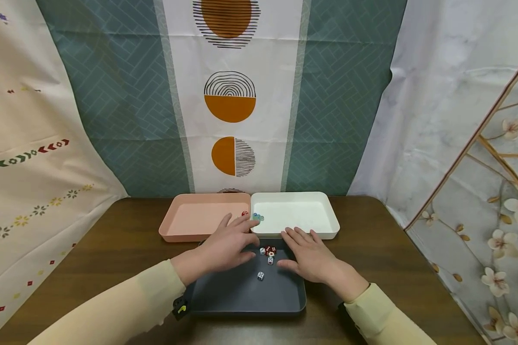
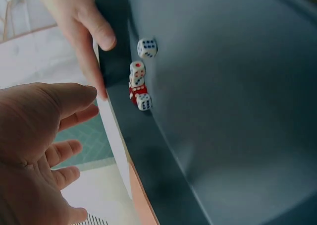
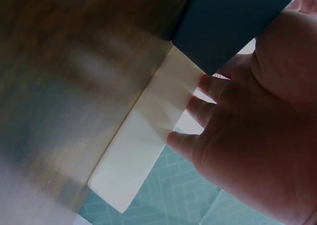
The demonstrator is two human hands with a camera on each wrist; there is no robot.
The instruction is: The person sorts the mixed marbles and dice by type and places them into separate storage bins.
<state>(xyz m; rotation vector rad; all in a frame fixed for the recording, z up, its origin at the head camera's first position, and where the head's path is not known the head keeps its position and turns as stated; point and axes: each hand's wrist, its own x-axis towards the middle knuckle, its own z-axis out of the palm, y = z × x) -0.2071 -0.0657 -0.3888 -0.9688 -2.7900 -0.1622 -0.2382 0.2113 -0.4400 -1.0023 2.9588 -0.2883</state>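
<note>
A dark grey tray [image 1: 246, 299] holds several white and red dice. One white die [image 1: 261, 276] lies apart near its middle; the others, with red dice [image 1: 269, 250] among them, are bunched by its far wall. My left hand [image 1: 226, 247] hovers over the left far part of this tray, fingers spread and loosely bent, nothing in them. My right hand [image 1: 311, 256] reaches over the far right corner with straight fingers, fingertips right at the near rim of the white tray [image 1: 298, 218]. In the left wrist view, a white die [image 2: 147, 48] stands apart from the clustered dice [image 2: 137, 88].
Behind the dark tray, a pink tray [image 1: 198, 218] stands at left, side by side with the white one. Small blue-green pieces [image 1: 258, 217] sit in the white tray's left corner, a red piece [image 1: 244, 213] in the pink tray. A patterned curtain [image 1: 233, 120] hangs behind the wooden table [image 1: 125, 239].
</note>
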